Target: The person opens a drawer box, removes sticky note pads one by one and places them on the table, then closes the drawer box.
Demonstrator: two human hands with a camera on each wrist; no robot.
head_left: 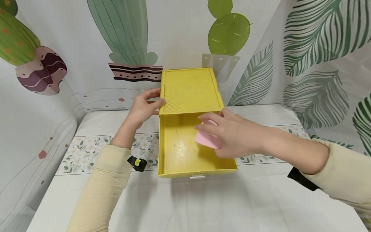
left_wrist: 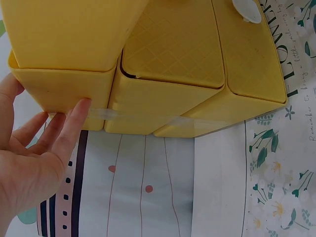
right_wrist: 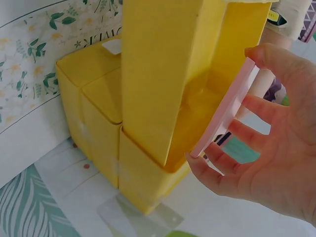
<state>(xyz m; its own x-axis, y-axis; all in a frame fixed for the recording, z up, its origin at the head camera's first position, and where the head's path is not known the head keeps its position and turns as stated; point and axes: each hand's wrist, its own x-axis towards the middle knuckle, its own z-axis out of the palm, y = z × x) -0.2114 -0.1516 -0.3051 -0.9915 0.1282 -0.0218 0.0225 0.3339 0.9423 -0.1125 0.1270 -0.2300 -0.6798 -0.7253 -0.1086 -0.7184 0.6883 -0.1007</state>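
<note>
A yellow drawer cabinet [head_left: 189,90] stands against the backdrop, its top drawer [head_left: 176,154] pulled far out toward me. Over the drawer's right side, my right hand [head_left: 237,133] pinches a pink sticky note pad [head_left: 208,138] between thumb and fingertips. The right wrist view shows the pad [right_wrist: 228,106] edge-on, tilted in the fingers beside the drawer's opening. My left hand [head_left: 145,108] rests against the cabinet's left side, thumb at the top edge. In the left wrist view, its fingers [left_wrist: 74,128] lie fairly straight along the yellow side wall.
Lower drawers [left_wrist: 173,64] sit beneath the top one, with clear tape running across the side walls. A white pull tab [head_left: 197,176] sticks out from the open drawer's front. White cloth with a floral band [head_left: 95,148] covers the table, and a cactus-print backdrop [head_left: 185,32] hangs behind.
</note>
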